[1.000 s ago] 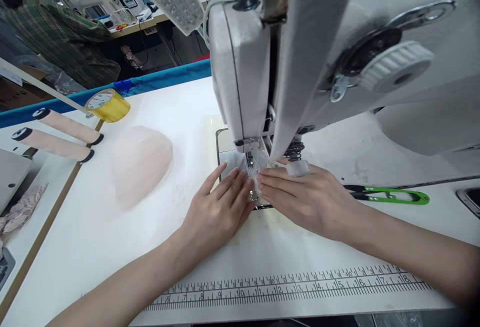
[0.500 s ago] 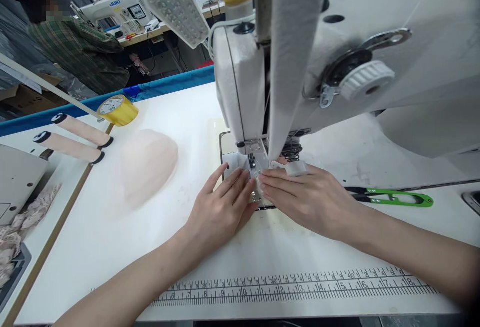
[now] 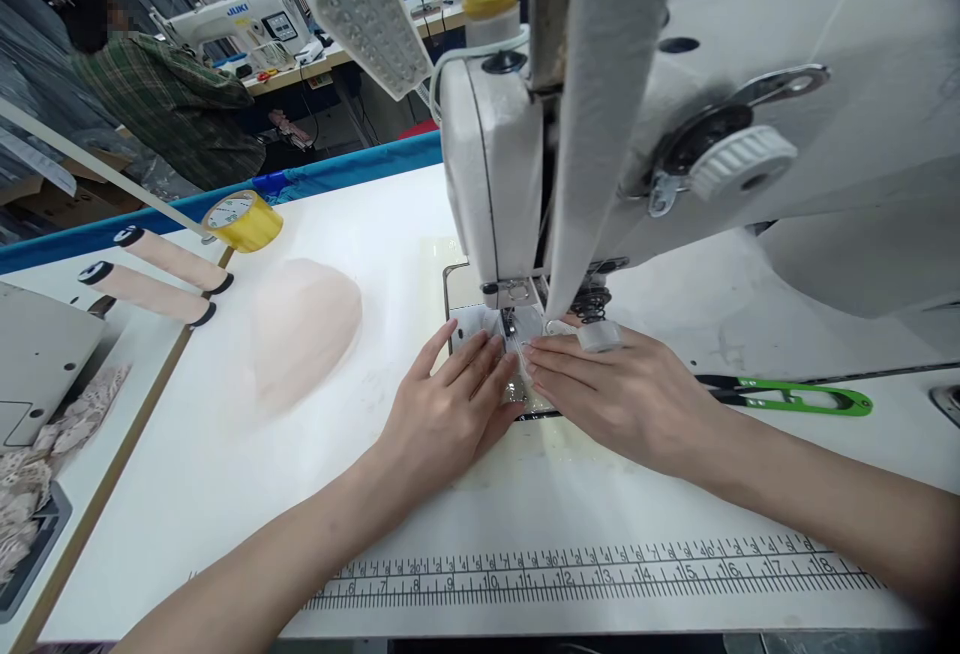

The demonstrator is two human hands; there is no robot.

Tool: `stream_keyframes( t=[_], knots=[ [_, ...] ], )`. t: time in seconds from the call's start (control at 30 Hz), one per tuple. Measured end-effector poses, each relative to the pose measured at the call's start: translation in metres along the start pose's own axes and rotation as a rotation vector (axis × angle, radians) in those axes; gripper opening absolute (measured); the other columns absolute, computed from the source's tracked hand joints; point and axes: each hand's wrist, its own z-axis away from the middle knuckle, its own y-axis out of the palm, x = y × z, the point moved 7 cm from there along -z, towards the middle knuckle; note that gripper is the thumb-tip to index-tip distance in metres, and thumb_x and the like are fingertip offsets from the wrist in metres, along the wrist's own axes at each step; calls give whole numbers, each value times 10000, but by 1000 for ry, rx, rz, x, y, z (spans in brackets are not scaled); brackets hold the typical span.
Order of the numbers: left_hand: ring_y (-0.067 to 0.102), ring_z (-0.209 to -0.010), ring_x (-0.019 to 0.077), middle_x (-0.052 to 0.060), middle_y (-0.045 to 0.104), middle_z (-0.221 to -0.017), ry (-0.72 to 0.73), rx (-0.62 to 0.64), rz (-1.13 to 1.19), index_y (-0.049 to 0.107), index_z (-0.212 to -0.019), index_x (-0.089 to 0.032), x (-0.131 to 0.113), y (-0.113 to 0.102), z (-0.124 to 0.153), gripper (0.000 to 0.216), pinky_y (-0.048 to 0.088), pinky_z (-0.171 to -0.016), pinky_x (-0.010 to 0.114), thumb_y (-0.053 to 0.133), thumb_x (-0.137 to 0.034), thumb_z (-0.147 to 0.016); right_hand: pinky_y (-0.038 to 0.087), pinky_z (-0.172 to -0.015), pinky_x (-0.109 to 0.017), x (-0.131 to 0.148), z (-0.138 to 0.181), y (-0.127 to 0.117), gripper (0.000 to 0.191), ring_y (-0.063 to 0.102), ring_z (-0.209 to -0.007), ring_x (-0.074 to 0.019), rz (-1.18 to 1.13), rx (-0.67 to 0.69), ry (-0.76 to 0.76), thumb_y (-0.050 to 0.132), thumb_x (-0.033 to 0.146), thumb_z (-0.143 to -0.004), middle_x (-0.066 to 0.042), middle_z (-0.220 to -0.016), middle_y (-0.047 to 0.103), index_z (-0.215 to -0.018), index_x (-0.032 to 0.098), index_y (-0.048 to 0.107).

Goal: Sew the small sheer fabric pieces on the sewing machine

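My left hand (image 3: 454, 399) lies flat left of the presser foot (image 3: 510, 322), its fingers stretched out and spread a little on the plate. Close to the foot's other side, my right hand (image 3: 622, 389) rests palm down with its fingers straight and side by side. Between the fingertips a thin, whitish sheer piece (image 3: 516, 344) runs at the needle; the hands hide most of it. Both hands are on the metal needle plate (image 3: 459, 286) of the white sewing machine (image 3: 491, 164).
A sheer pale pink fabric piece (image 3: 307, 329) lies on the table at left. Beyond it are yellow tape (image 3: 244, 224) and two thread cones (image 3: 146, 292). Green thread snips (image 3: 817, 399) lie right. A printed ruler (image 3: 562, 579) runs along the front edge. A person in plaid (image 3: 165, 104) sits behind.
The view has shifted slightly, so everything appears a little further right. Both hands keep nearly the same place beside the presser foot.
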Motion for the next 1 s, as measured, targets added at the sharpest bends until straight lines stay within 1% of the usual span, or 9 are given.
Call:
stream_keyframes(
  t=[0.23, 0.43, 0.53, 0.67, 0.77, 0.93, 1.0],
  knots=[
    [631, -1156, 253, 121, 689, -1190, -11, 17, 10, 636, -1196, -109, 3, 2, -1, 348, 424, -1092, 506, 532, -325, -945, 497, -1016, -387, -1, -1, 2, 200, 694, -887, -170, 19, 19, -10, 539, 47, -892, -34, -934, 757, -855, 150, 707],
    [616, -1182, 256, 123, 670, -1222, -33, 22, 5, 620, -1223, -125, 5, 3, -1, 362, 406, -1096, 515, 540, -340, -942, 490, -1030, -411, -4, 0, 4, 178, 690, -913, -189, 21, 12, 6, 557, 57, -886, -54, -985, 751, -934, 131, 712],
    [621, -1173, 254, 117, 675, -1214, -25, 16, -14, 619, -1218, -113, 3, 2, -1, 364, 409, -1091, 495, 555, -332, -934, 471, -1048, -424, -3, -1, 2, 139, 695, -870, -190, 19, -3, 19, 583, 112, -900, -59, -968, 754, -940, 114, 716],
    [653, -1112, 237, 97, 707, -1154, -10, -31, -39, 641, -1166, -103, 0, -3, 0, 329, 429, -1055, 458, 571, -316, -926, 455, -1063, -408, 1, -2, -2, 168, 696, -791, -166, 21, -17, 22, 570, 195, -938, -42, -922, 760, -932, 119, 720],
    [658, -1099, 235, 103, 709, -1149, -22, -42, -38, 642, -1163, -108, 1, -4, 0, 322, 419, -1055, 467, 565, -313, -927, 446, -1073, -396, 3, -2, -3, 175, 696, -780, -155, 28, -14, 27, 570, 206, -942, -39, -927, 761, -928, 121, 722],
    [662, -1095, 240, 114, 705, -1152, -42, -37, -29, 639, -1171, -110, 3, -4, 0, 338, 410, -1063, 488, 556, -333, -931, 481, -1030, -385, 3, -2, -3, 181, 694, -774, -148, 43, -16, 28, 560, 218, -948, -31, -926, 761, -932, 143, 724],
    [658, -1103, 243, 114, 701, -1160, -48, -32, -22, 637, -1175, -115, 4, -3, 0, 340, 405, -1073, 495, 559, -335, -929, 477, -1032, -382, 3, -2, -3, 171, 694, -778, -148, 50, -19, 25, 569, 212, -942, -30, -927, 761, -935, 142, 725]
  ],
)
